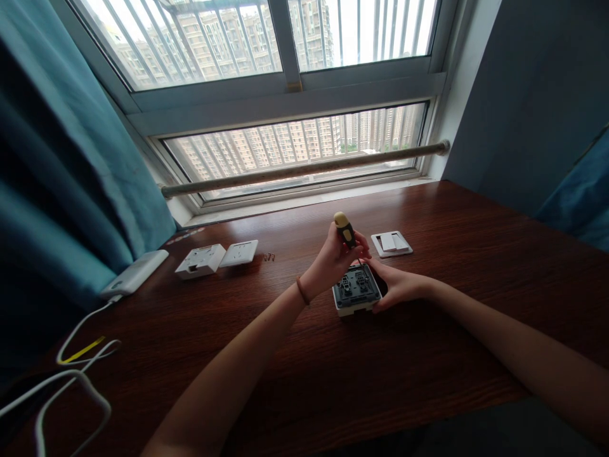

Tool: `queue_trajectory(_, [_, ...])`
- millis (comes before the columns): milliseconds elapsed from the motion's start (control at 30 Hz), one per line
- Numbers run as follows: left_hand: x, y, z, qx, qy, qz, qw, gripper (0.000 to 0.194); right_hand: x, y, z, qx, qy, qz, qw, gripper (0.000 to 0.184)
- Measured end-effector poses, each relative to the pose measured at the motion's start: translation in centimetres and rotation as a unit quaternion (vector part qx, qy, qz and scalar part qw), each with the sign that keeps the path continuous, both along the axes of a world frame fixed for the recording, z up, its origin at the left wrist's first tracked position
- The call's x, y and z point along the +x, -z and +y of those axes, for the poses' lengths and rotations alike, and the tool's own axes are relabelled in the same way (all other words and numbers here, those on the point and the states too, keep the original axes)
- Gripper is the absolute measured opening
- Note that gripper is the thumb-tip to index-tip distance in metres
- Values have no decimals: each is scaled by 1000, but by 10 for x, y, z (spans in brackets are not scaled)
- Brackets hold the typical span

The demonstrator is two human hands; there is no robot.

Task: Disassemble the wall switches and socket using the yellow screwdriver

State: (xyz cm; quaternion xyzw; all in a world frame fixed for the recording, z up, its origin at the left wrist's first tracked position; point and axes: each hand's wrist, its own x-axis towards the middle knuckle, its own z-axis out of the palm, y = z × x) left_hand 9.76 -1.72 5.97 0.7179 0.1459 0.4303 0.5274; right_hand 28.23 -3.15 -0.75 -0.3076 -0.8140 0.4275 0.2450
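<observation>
- Left hand (335,255): clenched round the screwdriver (345,230), yellow-and-dark handle up, leaning slightly, shaft pointing down at the far edge of the dark module. Tip contact with a screw: can't tell, fingers cover it.
- Right hand (399,284): grasping the module box (358,293) at its right side, thumb at the near right corner, fingers round the far side, partly hidden.
- Module box: flat on the bench (295,387), white base, dark face up with two sets of fittings showing, notch in the near wall.
- Switch plate (391,244): white, on the bench, just beyond the right hand, apart from the box.
- Screws (269,257): small cluster, copper-toned, on the bench left of the left hand.
- Socket plate (242,252): white, left of the screws, left edge up against the white box (200,261).
- White device (136,274): far left by the curtain (90,146), white cable (98,397) running out of its near end and looping on the left.
- Yellow strip (84,350): lying by the cable loops.
- Wristband (302,291): brown, on the left wrist.
- Window (304,130): behind the bench, rail (304,170) across its lower part.
</observation>
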Motion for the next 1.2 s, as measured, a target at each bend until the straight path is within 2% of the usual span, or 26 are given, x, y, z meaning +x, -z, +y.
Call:
queue_trajectory(667, [0,-4,-2,0,3,2,1000,25,-1,-3,-1,9,-14,2,1000,106])
queue_trajectory(1200, [0,-1,0,9,-4,4,1000,24,0,0,0,4,-7,0,1000,110])
